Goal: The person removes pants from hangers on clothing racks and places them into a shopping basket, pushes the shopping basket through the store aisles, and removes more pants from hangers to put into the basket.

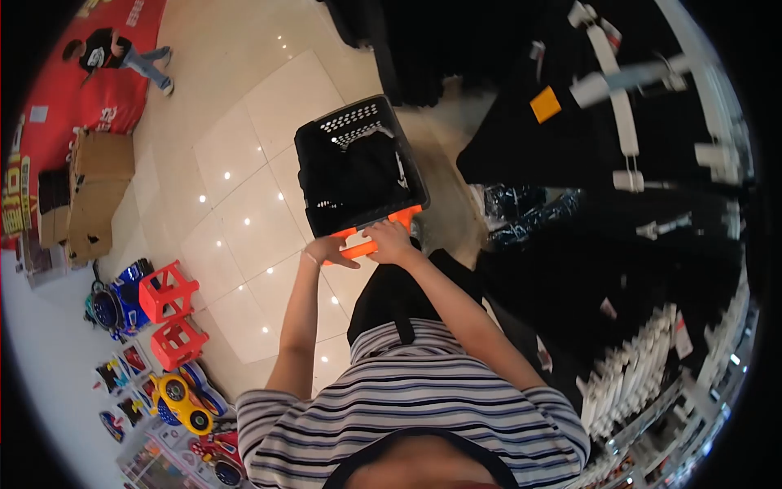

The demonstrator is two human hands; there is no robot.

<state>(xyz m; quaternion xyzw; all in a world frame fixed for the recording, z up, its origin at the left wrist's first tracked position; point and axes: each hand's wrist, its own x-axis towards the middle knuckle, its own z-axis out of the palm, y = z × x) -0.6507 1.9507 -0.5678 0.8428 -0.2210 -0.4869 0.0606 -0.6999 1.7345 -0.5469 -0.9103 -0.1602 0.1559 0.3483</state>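
Observation:
A black plastic shopping basket (415,175) with perforated walls is in front of me, above the tiled floor. Dark cloth-like items (366,171) lie inside it, too dark to make out fully. My right hand (388,242) is closed around the basket's orange handle (359,250), near its right part. At the left end of the same handle, my left hand (330,249) grips it with the thumb along the near side; some of its fingers are hidden.
Racks of black clothes (546,138) on white hangers (627,134) line the right. To the left are red plastic stools (177,342), toy ride-on cars (183,403) and cardboard boxes (102,175). A person (106,50) walks at the far upper left, beside a red banner (81,106).

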